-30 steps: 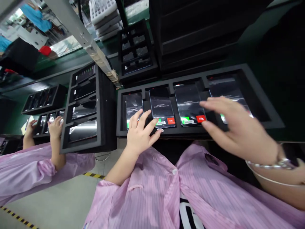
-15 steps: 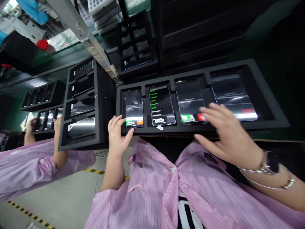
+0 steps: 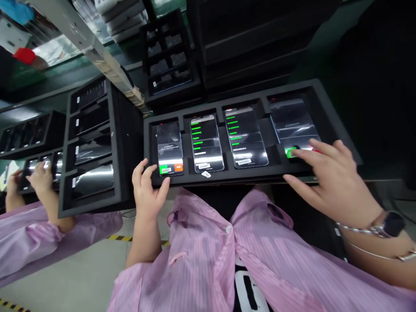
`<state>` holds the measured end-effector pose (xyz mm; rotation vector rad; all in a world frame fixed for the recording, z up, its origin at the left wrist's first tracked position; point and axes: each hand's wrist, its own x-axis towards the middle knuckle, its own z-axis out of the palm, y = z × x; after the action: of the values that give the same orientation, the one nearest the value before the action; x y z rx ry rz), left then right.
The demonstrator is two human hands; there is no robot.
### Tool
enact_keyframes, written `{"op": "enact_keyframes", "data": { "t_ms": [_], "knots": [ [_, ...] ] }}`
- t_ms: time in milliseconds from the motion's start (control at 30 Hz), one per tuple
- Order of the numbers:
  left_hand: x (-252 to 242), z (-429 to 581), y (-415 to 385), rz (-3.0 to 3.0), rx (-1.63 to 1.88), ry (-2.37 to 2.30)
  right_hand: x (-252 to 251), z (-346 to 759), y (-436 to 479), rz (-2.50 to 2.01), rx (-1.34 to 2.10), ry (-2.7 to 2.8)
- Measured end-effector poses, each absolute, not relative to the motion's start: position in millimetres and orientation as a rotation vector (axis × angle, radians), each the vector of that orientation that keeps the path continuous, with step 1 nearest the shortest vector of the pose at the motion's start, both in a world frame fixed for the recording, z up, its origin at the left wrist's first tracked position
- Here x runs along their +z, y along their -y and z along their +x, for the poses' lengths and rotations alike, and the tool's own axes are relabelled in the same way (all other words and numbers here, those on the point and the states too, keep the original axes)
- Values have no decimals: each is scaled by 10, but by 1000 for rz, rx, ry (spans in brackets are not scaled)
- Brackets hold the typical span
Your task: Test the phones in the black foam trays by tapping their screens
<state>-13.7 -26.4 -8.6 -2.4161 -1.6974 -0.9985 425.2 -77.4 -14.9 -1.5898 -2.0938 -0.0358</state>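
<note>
The person is working at a black foam tray [image 3: 260,172] at 12 o'clock, which is holding four phones side by side, and the two hands are well apart, with neither one clamping anything. The left hand [image 3: 147,190] is resting open at the tray's front edge, just beside the first phone [image 3: 169,149], which is showing a green button and an orange button. The right hand [image 3: 334,184] is reaching over the fourth phone [image 3: 294,123], and its fingertips [image 3: 312,147] are touching the screen near a green button and a red button. The second phone [image 3: 207,143] and the third phone [image 3: 245,136] are showing lines of green text. A small white label [image 3: 206,174] is lying loose below the second phone. At 9 o'clock, a co-worker's hands [image 3: 40,177] are working over another tray. One risk is that a finger slipping could be pressing the red button instead, because the two buttons are sitting close together.
</note>
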Motion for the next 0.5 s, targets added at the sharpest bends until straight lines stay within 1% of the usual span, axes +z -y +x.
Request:
{"op": "enact_keyframes", "data": {
  "t_ms": [167,333,433,500],
  "knots": [
    [112,127,308,-2447,-952,1589,-40,4281,643,-1313,-218,1991],
    [290,474,192,-2626,-717,1499,102,4010,490,-1226,-97,2074],
    [266,629,91,-2675,-631,1477,56,3817,433,-1186,6,2127],
    [203,693,50,-2655,-635,1480,-22,3725,412,-1178,13,2151]
  ]
}}
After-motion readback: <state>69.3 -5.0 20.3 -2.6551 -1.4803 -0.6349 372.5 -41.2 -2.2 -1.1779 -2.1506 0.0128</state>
